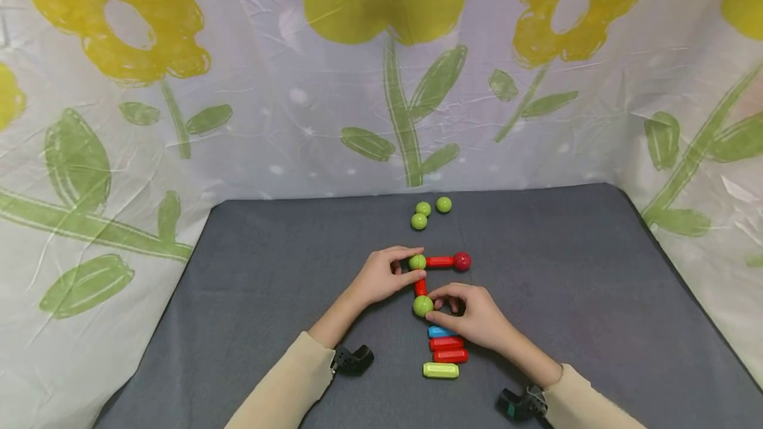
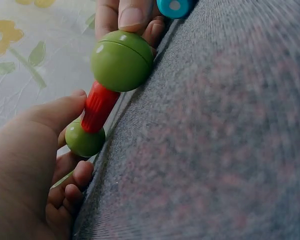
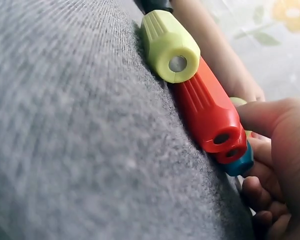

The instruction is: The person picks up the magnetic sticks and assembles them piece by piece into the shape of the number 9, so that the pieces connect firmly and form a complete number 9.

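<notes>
My left hand pinches the far green ball between fingers and thumb. From that ball a red magnetic rod runs right to a red ball. Another red rod runs toward me to the near green ball; my left thumb lies along this rod in the left wrist view. My right hand holds the near green ball with thumb and fingertips. Just below that hand lie a blue rod, two red rods and a yellow-green rod.
Three loose green balls sit toward the back of the dark grey table. Behind it hangs a white cloth printed with yellow flowers. Each wrist wears a black camera mount.
</notes>
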The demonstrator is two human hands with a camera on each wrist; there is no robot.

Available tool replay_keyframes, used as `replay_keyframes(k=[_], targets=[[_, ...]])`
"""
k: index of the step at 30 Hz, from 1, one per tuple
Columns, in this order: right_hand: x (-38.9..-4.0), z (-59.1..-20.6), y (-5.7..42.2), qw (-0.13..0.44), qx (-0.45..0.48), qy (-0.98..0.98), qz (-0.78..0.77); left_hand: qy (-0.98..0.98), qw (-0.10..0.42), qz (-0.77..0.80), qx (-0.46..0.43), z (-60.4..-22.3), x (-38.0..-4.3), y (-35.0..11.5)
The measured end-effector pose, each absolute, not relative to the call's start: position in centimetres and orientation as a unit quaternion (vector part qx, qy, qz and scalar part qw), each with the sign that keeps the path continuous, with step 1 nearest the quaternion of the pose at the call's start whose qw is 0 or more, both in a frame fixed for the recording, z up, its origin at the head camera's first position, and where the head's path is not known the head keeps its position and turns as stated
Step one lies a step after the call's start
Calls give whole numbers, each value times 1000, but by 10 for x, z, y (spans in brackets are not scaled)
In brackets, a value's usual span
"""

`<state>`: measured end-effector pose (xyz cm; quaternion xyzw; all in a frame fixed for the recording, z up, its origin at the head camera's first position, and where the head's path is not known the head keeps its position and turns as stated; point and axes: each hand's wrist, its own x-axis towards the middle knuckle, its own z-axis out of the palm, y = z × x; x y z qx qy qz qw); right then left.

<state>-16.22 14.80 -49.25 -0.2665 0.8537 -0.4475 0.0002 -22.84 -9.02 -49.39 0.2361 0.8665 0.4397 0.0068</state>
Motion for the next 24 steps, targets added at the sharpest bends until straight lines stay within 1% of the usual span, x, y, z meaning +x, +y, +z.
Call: replay_keyframes(k=[5,8,16,19,24], targets=[[-160,-494,145,-5,-250,861,-442,867,13,438,238,-493,-228,-91],[-160,-494,144,-9,-247,863,-440,869,25,430,244,-491,-227,-93],[-160,-493,138,-23,-246,865,-436,881,113,365,280,-477,-220,-111],[-158,-492,138,-24,-240,869,-432,879,116,356,296,-479,-215,-113],[-158,-491,140,-26,-244,870,-428,878,101,356,304,-485,-212,-110]])
